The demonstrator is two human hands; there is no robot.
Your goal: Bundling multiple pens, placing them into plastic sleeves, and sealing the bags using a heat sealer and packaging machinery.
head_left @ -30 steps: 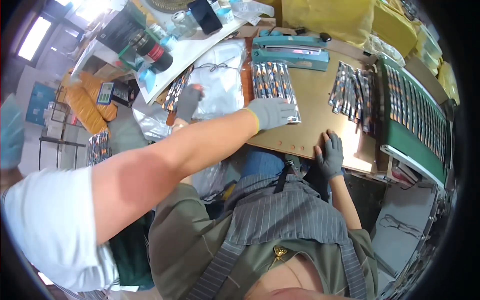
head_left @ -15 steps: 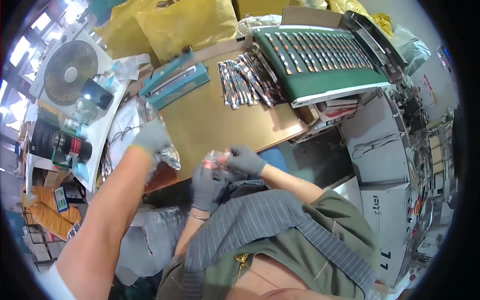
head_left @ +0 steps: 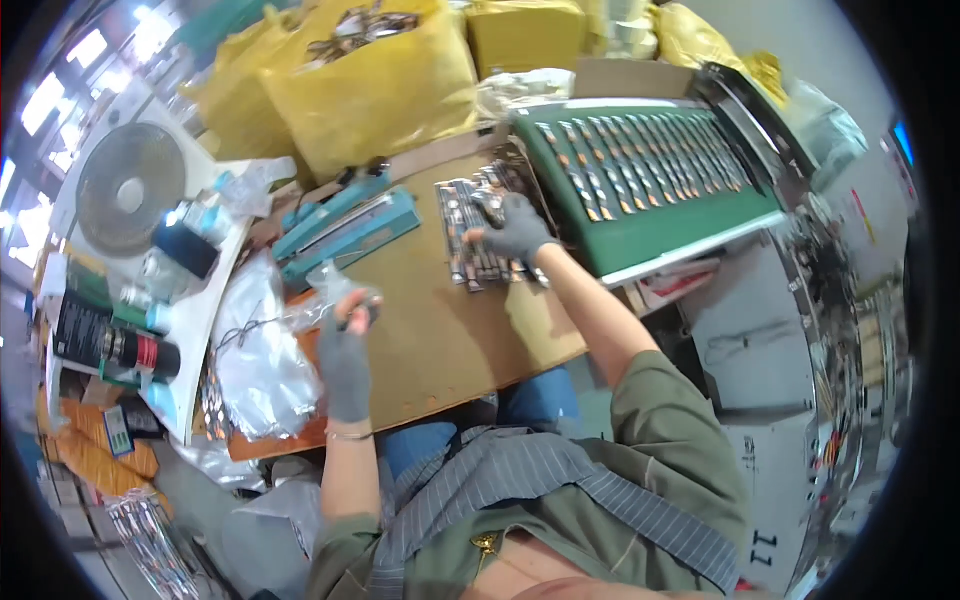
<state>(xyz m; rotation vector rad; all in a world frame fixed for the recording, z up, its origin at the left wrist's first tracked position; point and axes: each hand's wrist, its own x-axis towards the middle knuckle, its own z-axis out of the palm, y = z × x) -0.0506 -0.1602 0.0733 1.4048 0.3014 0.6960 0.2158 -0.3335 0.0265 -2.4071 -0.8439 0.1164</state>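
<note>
My left hand [head_left: 346, 360], in a grey glove with bare fingertips, is closed in a pinch on a clear plastic bag [head_left: 326, 284] above the left part of the table. My right hand [head_left: 517, 232], gloved alike, reaches over a pile of narrow printed strips [head_left: 465, 262] near the table's far right. Its thumb and fingers are apart and rest on or just over the strips; the palm hides some of them. Beside my left hand lies a stack of clear, shiny plastic bags [head_left: 262, 365].
A teal bar-shaped device [head_left: 350, 240] stands at the table's back. To the right, a green conveyor belt [head_left: 640, 235] carries a row of printed strips. Yellow sacks [head_left: 370, 90] stand behind. At left are a fan [head_left: 130, 190] and a dark flask [head_left: 140, 350] on a white shelf.
Another person's gloved arm has left the bag stack. My hands have parted from near my lap: the left moved up and left with the clear bag, the right reached forward to the strips.
</note>
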